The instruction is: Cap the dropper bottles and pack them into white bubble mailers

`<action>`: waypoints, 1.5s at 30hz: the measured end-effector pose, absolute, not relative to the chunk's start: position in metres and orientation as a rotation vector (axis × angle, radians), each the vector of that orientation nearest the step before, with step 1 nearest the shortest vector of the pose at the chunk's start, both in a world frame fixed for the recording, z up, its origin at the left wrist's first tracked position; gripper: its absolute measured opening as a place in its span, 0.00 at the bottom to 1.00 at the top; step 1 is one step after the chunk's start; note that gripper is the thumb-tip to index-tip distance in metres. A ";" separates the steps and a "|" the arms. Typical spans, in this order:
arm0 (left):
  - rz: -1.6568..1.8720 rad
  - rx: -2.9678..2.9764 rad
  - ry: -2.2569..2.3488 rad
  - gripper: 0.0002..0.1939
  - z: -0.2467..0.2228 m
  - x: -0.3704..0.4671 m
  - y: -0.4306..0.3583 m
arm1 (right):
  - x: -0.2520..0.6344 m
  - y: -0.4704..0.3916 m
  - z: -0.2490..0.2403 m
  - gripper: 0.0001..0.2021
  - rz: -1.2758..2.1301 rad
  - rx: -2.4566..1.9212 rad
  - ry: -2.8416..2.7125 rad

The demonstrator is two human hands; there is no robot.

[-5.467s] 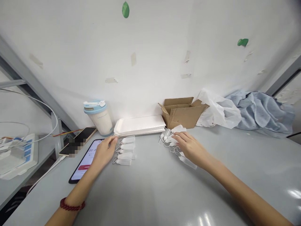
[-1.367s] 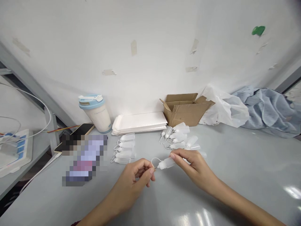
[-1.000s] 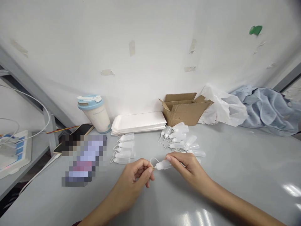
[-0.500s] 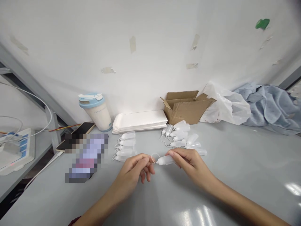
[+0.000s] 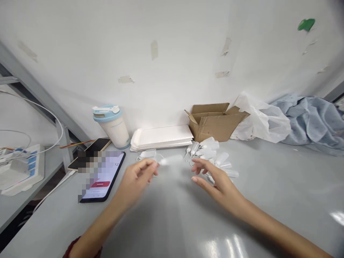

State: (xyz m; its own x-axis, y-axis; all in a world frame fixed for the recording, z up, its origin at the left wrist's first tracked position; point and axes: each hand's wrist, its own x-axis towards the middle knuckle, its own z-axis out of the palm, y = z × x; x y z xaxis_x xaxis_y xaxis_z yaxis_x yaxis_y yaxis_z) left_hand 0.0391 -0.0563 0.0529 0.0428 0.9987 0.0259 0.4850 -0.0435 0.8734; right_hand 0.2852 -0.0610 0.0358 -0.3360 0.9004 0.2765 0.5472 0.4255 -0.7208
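Left hand [image 5: 138,179]: fingers pinched at the nozzle end of a blurred bottle [image 5: 172,160]!
Bottle: in front of the cardboard box [image 5: 219,127], off left.
Right hand [image 5: 213,181]: fingers parted, holding nothing, by the bottle pile [image 5: 208,153] before the box.

A cup [image 5: 115,130] with a blue lid [image 5: 108,115] stands at the back of the table [image 5: 161,229], near the wall [image 5: 177,21]. Just right of it lies a stack of white envelopes [image 5: 163,136], then an open box [image 5: 217,127], a white bag [image 5: 259,120] and a crumpled blue cloth [image 5: 314,123]. Left of the cup lies a dark phone [image 5: 100,144]; nearer is a lit phone [image 5: 100,184], both partly pixelated. A power strip [image 5: 30,172] sits beyond the table's left edge, beside a grey metal frame [image 5: 40,95]. Tape scraps [image 5: 154,50] and a green patch [image 5: 306,24] stick to the wall.
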 end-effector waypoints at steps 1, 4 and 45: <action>1.008 1.617 1.626 0.15 0.051 0.029 -0.048 | 0.288 -0.057 0.033 0.18 0.553 -1.190 -2.056; 1.189 1.686 1.805 0.14 0.042 0.000 -0.023 | 0.295 -0.041 0.023 0.15 0.114 -1.131 -2.185; 1.144 1.927 1.811 0.12 0.039 0.013 -0.032 | 0.262 0.044 0.048 0.11 -0.601 -1.106 -2.927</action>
